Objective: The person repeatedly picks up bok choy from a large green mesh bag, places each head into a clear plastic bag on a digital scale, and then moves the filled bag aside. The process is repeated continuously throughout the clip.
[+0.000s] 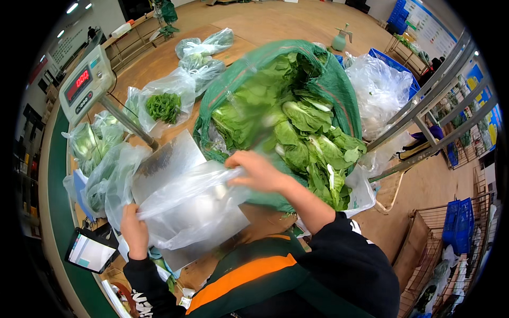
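Between my two hands a clear plastic bag (pixel 187 210) is stretched over the metal platform (pixel 175 159) of a bench scale. My left hand (pixel 134 230) grips one side of the bag. Its other side is pinched in the fingers of my right hand (pixel 254 173). Pale patches show in the bag, but glare leaves it unclear whether anything is inside. Beyond my right hand, a green woven sack (pixel 352 95) gapes, full of loose leafy green vegetables (pixel 306 139) with white stems. The scale's display head (pixel 85 85), lit with red digits, rises on a post at the left.
Bagged greens (pixel 165 107) lie behind and left of the scale. A small screen (pixel 90 250) sits at the near left. A green spray bottle (pixel 341 37) stands at the back. Right of the sack are a blue crate (pixel 391 65) with plastic bags, a metal frame (pixel 421 99) and a wire cart (pixel 433 222).
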`<state>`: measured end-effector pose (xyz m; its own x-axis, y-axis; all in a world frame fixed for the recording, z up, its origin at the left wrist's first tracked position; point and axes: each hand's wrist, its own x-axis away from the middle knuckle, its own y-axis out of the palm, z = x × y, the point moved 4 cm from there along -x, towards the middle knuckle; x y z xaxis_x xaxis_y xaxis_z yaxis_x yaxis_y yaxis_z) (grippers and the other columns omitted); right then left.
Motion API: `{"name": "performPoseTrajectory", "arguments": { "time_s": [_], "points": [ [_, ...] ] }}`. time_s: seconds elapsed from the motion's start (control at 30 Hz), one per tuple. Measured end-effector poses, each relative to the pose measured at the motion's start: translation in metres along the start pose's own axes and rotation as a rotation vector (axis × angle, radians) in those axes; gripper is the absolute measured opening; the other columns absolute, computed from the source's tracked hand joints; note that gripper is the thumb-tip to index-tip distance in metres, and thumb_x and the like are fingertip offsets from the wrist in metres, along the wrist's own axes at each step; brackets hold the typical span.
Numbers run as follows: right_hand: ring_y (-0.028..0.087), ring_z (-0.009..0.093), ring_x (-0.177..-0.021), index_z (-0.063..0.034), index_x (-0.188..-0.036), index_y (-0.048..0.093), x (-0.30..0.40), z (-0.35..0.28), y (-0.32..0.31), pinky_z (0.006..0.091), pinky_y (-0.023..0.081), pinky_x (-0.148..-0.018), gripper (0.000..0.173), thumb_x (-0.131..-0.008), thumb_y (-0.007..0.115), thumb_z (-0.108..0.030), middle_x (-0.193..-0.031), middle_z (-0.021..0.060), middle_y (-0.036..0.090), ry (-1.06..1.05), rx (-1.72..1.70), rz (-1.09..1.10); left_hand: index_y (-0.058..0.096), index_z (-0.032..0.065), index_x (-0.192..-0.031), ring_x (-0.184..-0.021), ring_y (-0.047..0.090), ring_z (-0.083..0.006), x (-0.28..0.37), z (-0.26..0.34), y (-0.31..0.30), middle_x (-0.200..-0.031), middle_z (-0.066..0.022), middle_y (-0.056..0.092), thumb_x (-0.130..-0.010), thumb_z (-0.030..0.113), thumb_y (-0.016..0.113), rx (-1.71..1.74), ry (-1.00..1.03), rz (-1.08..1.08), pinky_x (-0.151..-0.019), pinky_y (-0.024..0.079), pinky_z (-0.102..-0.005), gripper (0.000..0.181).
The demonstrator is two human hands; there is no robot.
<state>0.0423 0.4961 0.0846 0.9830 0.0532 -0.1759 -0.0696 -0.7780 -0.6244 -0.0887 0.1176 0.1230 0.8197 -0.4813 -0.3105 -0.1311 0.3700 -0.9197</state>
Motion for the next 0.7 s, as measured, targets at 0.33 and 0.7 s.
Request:
{"name": "performPoseTrajectory", "arguments": {
  "time_s": [0.33, 0.7],
  "points": [
    [0.053, 0.039, -0.114, 0.0015, -0.126, 0.046, -0.005, 0.362, -0.14, 0.0535, 0.041, -0.099, 0.068, -0.074, 0.078, -0.028, -0.122, 0.0206, 0.054, 0.618, 1.341, 0.588, 0.053, -0.0025, -0.123, -0.116, 0.053, -0.0364, -0.004, 0.109, 0.02, -0.124, -0.0198, 0.055, -0.073, 0.007, 0.07, 0.132, 0.01, 0.048, -0.1, 0.042, -0.0443, 0.054],
    [0.059, 0.035, -0.115, -0.0053, -0.136, 0.051, 0.025, 0.12, -0.134, 0.0429, 0.047, -0.1, 0.075, -0.072, 0.081, -0.032, -0.123, 0.0194, 0.06, 0.269, -0.069, 0.012, 0.03, 0.0012, -0.147, -0.128, 0.049, -0.0254, -0.061, 0.302, 0.178, -0.142, -0.0126, 0.047, -0.072, 0.017, 0.086, 1.302, -0.071, -0.464, -0.108, 0.039, -0.0381, 0.095]
  ]
}}
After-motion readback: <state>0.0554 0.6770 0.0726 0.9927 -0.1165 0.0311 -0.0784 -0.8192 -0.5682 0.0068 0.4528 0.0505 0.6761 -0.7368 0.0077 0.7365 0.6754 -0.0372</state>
